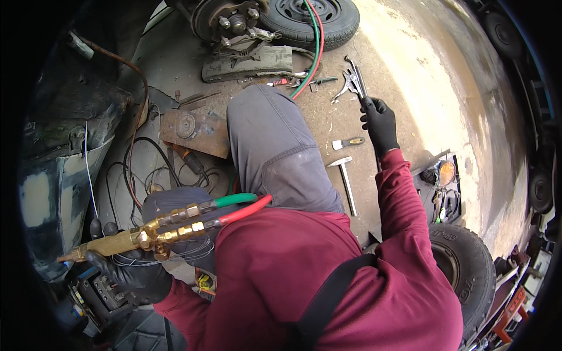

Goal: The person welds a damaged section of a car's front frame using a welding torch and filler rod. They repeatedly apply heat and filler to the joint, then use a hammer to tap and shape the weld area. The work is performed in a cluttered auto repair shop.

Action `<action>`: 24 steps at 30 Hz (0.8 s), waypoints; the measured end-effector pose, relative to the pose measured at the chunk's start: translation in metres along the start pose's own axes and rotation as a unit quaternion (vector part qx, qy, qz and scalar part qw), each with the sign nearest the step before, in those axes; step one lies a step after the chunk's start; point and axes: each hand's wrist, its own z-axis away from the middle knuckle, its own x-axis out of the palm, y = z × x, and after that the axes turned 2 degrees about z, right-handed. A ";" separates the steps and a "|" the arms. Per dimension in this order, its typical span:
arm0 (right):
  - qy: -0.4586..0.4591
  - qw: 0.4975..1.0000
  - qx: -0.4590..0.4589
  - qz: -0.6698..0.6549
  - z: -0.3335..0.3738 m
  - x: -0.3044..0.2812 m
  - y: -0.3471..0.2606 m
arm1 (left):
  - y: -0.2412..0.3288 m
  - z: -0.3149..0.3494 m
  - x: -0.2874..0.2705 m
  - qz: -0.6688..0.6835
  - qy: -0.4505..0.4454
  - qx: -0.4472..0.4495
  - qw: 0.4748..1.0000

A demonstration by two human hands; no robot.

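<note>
My left hand (133,279), in a black glove, is wrapped round a brass gas torch (120,244). A green hose (235,199) and a red hose (246,212) join its valve end, and its tip points left toward a patched, dark car body panel (50,193). My right hand (380,124), also gloved in black, reaches out over the concrete floor with its fingers closed on a long dark metal tool (356,71) with a hooked end. Locking pliers (349,86) lie right beside that tool. Nearer to me are a scraper (349,143) and a small hammer (346,184).
A wheel (336,26) lies at the top, by a bare hub (237,22). Another tyre (468,275) stands right, below a parts tray (422,190) with a round orange lamp (446,172). Left of my knee are a rusty plate (205,130), a power tool (190,159) and looped cables (126,169).
</note>
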 end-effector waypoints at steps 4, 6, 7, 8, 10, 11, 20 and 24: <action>-0.062 0.909 0.180 0.372 0.029 -0.029 0.200 | -0.002 0.012 -0.024 0.011 -0.012 -0.017 1.000; -0.196 0.804 0.315 0.465 0.073 -0.017 0.278 | 0.009 0.012 -0.027 0.096 0.018 -0.134 0.986; -0.219 0.792 0.297 0.487 0.100 -0.008 0.307 | 0.016 0.014 -0.024 0.115 0.043 -0.173 0.977; -0.187 0.825 0.256 0.468 0.122 -0.002 0.329 | 0.027 0.016 -0.024 0.128 0.079 -0.205 0.967; -0.102 0.856 0.228 0.452 0.124 0.001 0.359 | 0.046 0.019 -0.016 0.173 0.132 -0.259 0.941; -0.120 0.854 0.201 0.464 0.121 -0.004 0.369 | 0.054 0.018 -0.014 0.179 0.127 -0.264 0.939; -0.018 0.924 0.359 0.132 0.075 -0.031 0.339 | 0.069 -0.008 -0.012 0.403 0.152 -0.408 0.805; -0.003 0.942 0.119 0.314 0.059 -0.014 0.206 | 0.048 0.007 -0.019 0.400 0.169 -0.425 0.794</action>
